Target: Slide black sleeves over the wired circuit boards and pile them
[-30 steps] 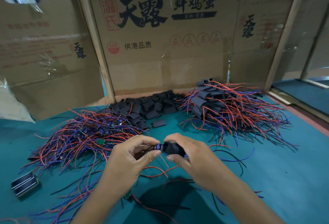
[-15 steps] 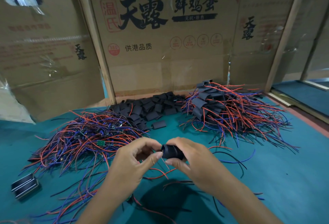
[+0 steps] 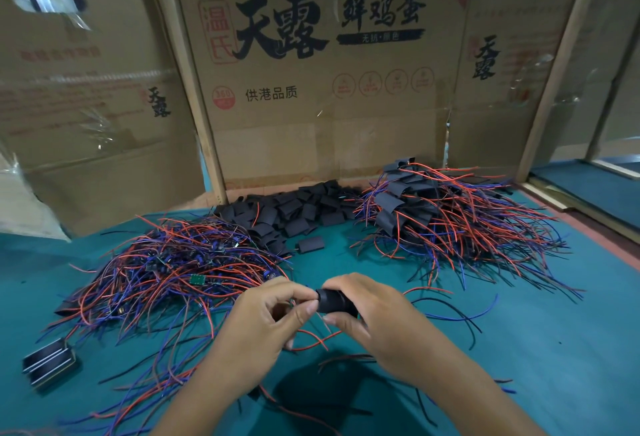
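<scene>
Both hands (image 3: 313,311) pinching a black sleeve (image 3: 334,300) before cardboard (image 3: 329,124) printed "天露 鲜鸡蛋".

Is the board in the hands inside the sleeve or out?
In, mostly: the sleeve in the right hand shows no board, only wires trailing below. Left hand pinches its end.
</scene>
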